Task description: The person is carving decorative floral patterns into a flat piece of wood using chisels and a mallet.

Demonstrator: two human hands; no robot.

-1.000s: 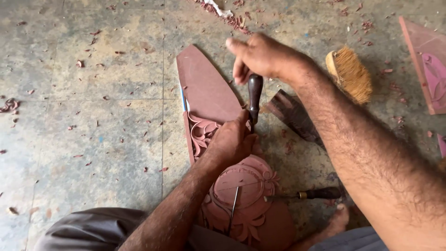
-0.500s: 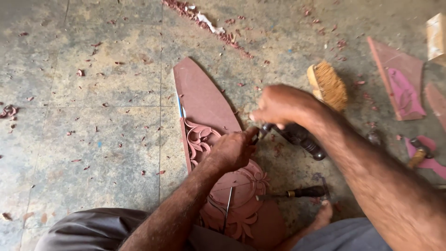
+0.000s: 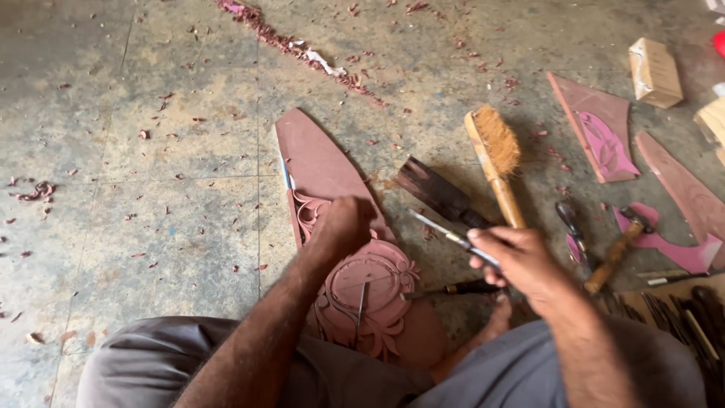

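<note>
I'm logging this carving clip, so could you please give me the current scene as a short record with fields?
Setting: tiled floor strewn with wood shavings
Workpiece: reddish carved wooden panel, flat on the floor
Left hand: resting on the panel's carved part
Right hand: holding a thin metal chisel off the panel
On the panel: small tool
Nearby: brush, mallet, dark-handled chisel, other carved pieces
</note>
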